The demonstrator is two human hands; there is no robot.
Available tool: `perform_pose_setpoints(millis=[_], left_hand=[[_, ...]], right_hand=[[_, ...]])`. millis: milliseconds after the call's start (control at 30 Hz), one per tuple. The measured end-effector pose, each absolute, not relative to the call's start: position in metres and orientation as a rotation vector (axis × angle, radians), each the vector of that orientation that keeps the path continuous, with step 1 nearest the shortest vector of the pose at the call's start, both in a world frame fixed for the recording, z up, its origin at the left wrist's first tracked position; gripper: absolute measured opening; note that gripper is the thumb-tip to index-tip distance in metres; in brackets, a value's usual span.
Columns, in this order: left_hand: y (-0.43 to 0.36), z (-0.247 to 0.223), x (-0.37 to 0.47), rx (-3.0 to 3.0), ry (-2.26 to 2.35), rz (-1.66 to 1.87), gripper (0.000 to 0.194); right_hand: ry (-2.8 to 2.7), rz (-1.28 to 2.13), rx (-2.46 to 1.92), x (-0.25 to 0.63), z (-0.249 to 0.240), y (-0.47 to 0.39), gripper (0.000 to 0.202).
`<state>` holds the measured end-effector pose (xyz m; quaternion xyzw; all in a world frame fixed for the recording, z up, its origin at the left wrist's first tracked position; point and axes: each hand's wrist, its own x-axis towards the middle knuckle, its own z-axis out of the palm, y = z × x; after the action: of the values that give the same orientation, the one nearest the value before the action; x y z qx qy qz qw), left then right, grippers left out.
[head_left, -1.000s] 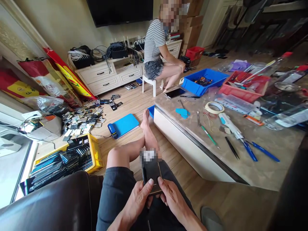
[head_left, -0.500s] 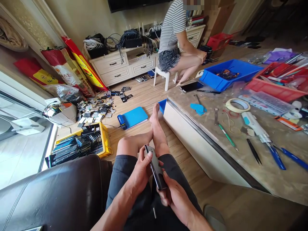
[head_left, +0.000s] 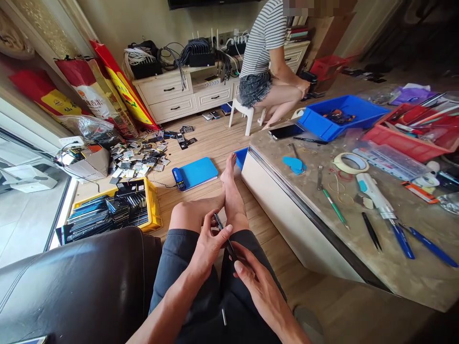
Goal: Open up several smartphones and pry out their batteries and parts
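A dark smartphone [head_left: 225, 237] is held above my lap, turned so that mostly its thin edge faces me. My left hand [head_left: 208, 243] is closed on its far end, with the thumb along one side. My right hand [head_left: 253, 270] grips the near end between thumb and fingers. The phone's broad faces are mostly hidden at this angle. Below the hands are my dark shorts [head_left: 201, 306], with a pale drawstring tip hanging at the front.
To the right, a table [head_left: 301, 200] bears a tape roll [head_left: 350, 163], tweezers [head_left: 372, 231], blue-handled pliers [head_left: 432, 246], a blue bin [head_left: 344, 117] and a red bin [head_left: 416, 138]. A yellow crate [head_left: 154, 205] of phone parts stands left. Ahead, a person [head_left: 265, 57] sits on a white stool [head_left: 247, 117].
The phone has been turned from showing its broad glossy face to nearly edge-on. Both hands still hold it, and the camera view has shifted slightly.
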<state>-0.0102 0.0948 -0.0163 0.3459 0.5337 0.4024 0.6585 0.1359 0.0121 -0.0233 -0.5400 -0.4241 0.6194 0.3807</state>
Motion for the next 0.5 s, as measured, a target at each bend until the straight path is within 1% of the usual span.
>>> perform_pose_setpoints(millis=[200, 333, 500], left_hand=[[0.0938, -0.0182, -0.0098, 0.822, 1.243, 0.927, 0.071], [0.0946, -0.0169, -0.0094, 0.851, 1.243, 0.942, 0.07], [0.0946, -0.0122, -0.0097, 0.794, 1.184, 0.941, 0.073]], right_hand=[[-1.148, 1.514, -1.406, 0.1367, -0.029, 0.0113, 0.059], [-1.128, 1.545, -1.395, 0.1377, -0.0292, 0.0101, 0.06], [-1.081, 1.548, -1.404, 0.1414, -0.0312, 0.0096, 0.061]])
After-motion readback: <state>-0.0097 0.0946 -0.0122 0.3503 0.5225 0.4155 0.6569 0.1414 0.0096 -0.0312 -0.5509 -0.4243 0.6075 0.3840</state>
